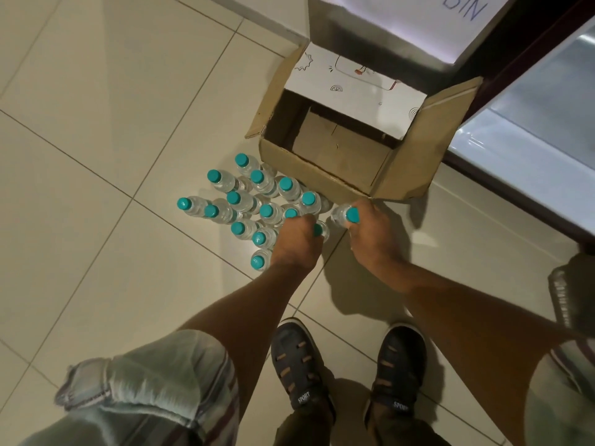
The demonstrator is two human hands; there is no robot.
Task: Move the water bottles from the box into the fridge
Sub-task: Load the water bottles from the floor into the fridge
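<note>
Several clear water bottles with teal caps [240,201] stand upright in a cluster on the tiled floor, just left of an open cardboard box [309,175]. No bottle shows inside the box. My left hand [297,238] curls round a bottle [322,229] at the cluster's right edge, only its teal cap and shoulder showing. My right hand [370,233] grips another bottle [344,215] by its neck, beside the box's front corner.
The fridge's pale door or drawer front [528,130] runs along the right edge. A white bin with blue lettering [402,24] stands behind the box. My two dark shoes [299,365] stand on the tiles below the hands. Bare floor lies to the left.
</note>
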